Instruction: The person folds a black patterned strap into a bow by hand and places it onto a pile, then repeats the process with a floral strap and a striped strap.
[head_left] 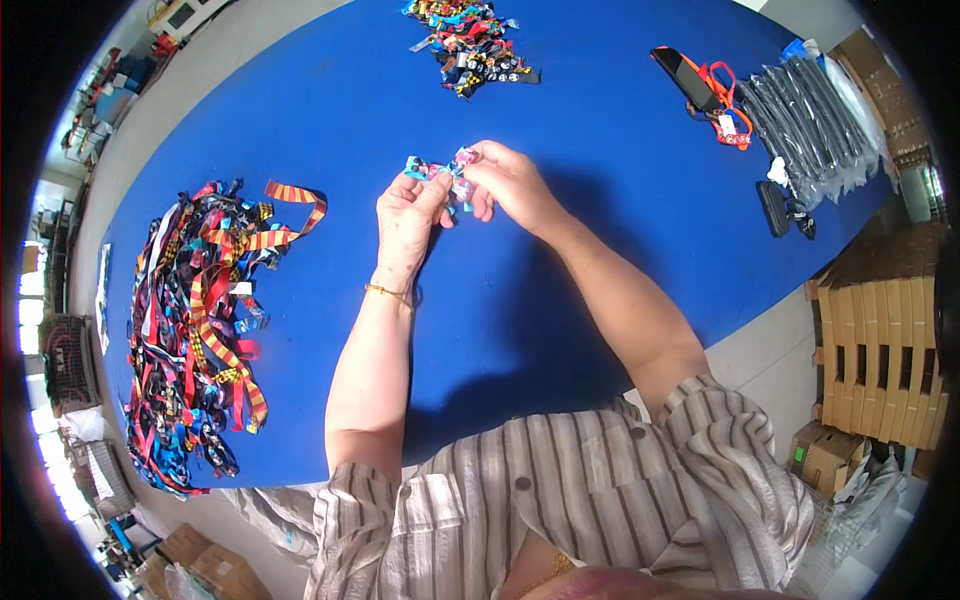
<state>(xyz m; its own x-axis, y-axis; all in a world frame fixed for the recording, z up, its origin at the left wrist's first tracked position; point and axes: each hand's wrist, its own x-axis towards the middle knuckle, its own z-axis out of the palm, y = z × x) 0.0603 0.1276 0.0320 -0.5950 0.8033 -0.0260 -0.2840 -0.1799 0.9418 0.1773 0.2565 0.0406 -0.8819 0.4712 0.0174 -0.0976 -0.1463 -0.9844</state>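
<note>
A printed fabric strap (417, 168) in turquoise, pink and white is bunched in folds between my two hands, above the middle of the blue table. My left hand (405, 213) pinches it from the left, thumb on top. From the right, my right hand (513, 187) grips it between thumb and fingers, some of which are curled beneath. Part of the strap is hidden behind the fingers. To the left lies a large loose pile of colourful printed straps (195, 335), one striped strap looping out of it. Beyond my hands sits a smaller pile of folded straps (470, 45).
The blue tabletop (330, 120) spreads around my hands. At its right are a dark phone (684, 80), an orange strap (738, 128), a row of plastic-wrapped black packs (808, 128) and a black case (773, 208). Stacked cardboard (880, 350) stands beyond the table's right edge.
</note>
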